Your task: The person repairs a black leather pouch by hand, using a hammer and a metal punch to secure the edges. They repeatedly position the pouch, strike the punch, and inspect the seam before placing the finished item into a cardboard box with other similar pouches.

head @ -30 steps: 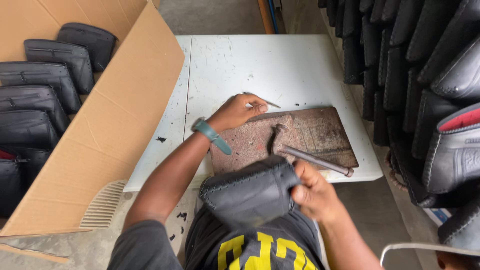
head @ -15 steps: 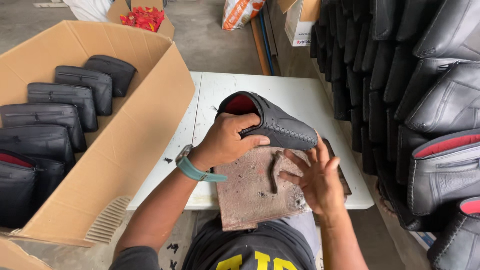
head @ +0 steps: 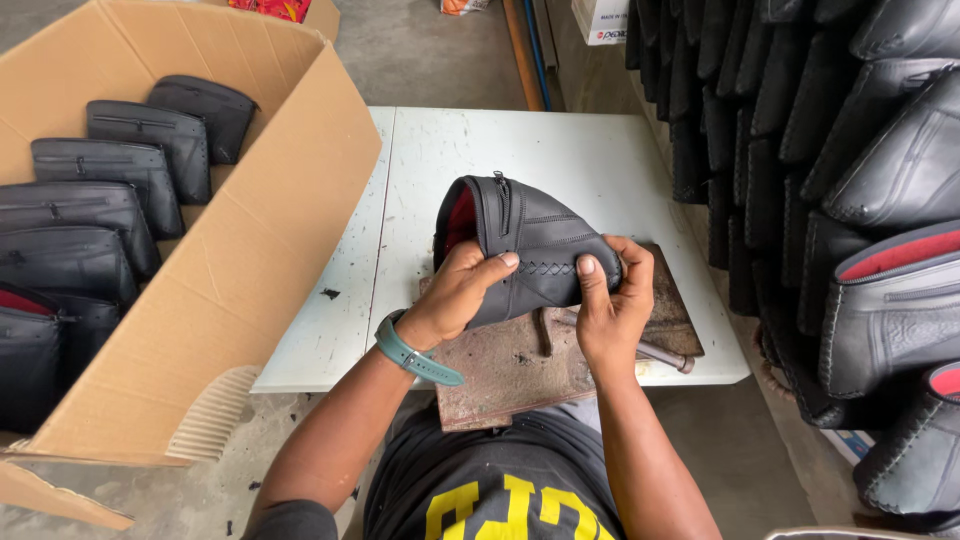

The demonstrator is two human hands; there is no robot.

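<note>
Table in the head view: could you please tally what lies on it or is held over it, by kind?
Black boot upper, held by left hand and right hand: 1
Rusty metal slab: 1
Metal rod: 1
Curved metal piece: 1
Total: 4

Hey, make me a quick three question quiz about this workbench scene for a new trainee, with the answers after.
1. True or false: both hands grip the black boot upper.
2. What colour is its lining? A) red B) blue C) white
3. Which wrist wears the teal band?

Key
1. True: left hand and right hand both hold it above the rusty plate.
2. A
3. Left; beside it stands the cardboard box.
</note>
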